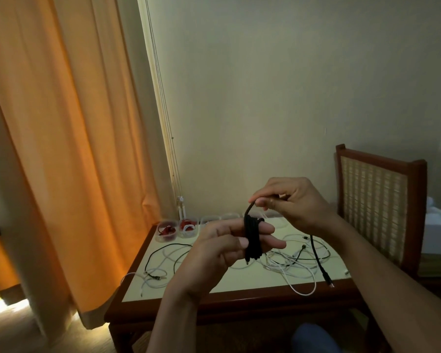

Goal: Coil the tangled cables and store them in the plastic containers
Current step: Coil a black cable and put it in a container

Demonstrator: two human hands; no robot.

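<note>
The step in hand is coiling. The black cable (251,238) is being wound into a tight bundle above the near middle of the table (214,300), and none of it is in a box yet.

The left hand (214,253) serves as the spool. Its fingers point right and lie fairly straight, the turns sit wrapped round them, and the thumb presses the bundle from the near side.

The right hand (298,200), higher and a little farther off, pinches the free run between thumb and fingertips just above the coil, with the wrist bent down. A thick black length hangs below that wrist to a plug (329,282) at the table's near right edge. It looks to be the tail left to wind.

As I judge it, the next move calls for carrying that run round the left fingers again under light tension.

The plastic containers (166,231) stand in a row along the far edge, the two on the left already holding red and white cord. Loose white cables (301,284) sprawl across the tabletop.
</note>
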